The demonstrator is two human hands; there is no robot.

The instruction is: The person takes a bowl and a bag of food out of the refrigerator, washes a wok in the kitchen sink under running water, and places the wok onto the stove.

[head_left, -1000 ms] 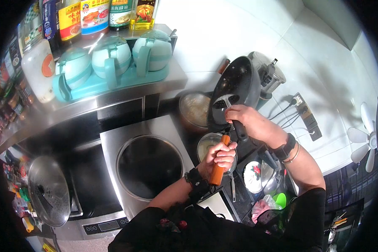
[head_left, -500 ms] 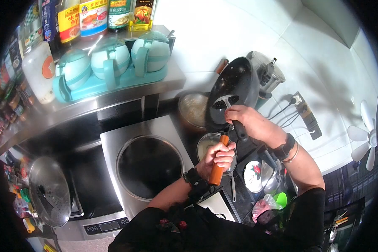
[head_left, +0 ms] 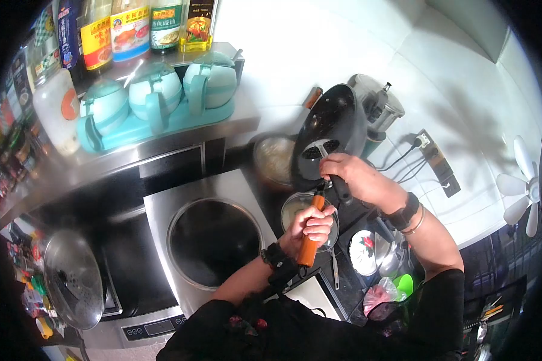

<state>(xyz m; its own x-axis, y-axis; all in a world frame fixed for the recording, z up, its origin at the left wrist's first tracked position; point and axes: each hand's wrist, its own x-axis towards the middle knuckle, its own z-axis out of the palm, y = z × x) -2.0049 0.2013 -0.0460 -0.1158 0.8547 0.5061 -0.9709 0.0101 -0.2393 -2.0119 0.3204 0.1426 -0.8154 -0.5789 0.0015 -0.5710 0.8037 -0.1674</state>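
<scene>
My left hand (head_left: 310, 227) is wrapped round the orange-brown handle (head_left: 308, 249) of a black wok (head_left: 331, 117). The wok is tilted up on its side above the back right of the counter. My right hand (head_left: 348, 171) grips a slotted spatula (head_left: 326, 147) by its black handle, its slotted head against the wok's inside. Below the wok stands a pan with pale contents (head_left: 275, 157). A smaller pot (head_left: 295, 207) sits beside my left hand, partly hidden by it.
A cooktop with a round black well (head_left: 215, 242) lies left of my hands. Three turquoise jars (head_left: 155, 93) and bottles (head_left: 130, 30) stand on a shelf. A glass lid (head_left: 73, 280) is far left; a flowered plate (head_left: 362, 253) and green cup (head_left: 404, 286) are right.
The view has shifted slightly. The wok, the spatula and both hands keep nearly the same places relative to each other, with the wok a little further left in view.
</scene>
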